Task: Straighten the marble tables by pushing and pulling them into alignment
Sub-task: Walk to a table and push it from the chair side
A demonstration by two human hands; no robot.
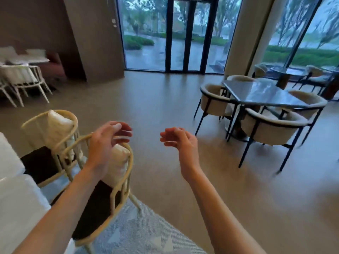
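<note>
A smooth beige floor (152, 110) runs to tall dark-framed glass doors (185, 33) at the far side, with wet paving and green shrubs outside. A brown wall (95, 37) stands far left, a pale round column (244, 33) far right. Two cream cane chairs (62, 136) with cushions sit near left on a grey patterned rug (143, 233). Cushioned tub chairs (271, 129) stand at right. Daylight is soft and grey.

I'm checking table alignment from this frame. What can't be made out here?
Head view only:
- White tables: cut off by the left edge, alignment unreadable.
- Dark square table: its base hidden by cream armchairs.
- Far left table: blurred.
- Left hand, right hand: motion-blurred fingers, holding nothing.
</note>
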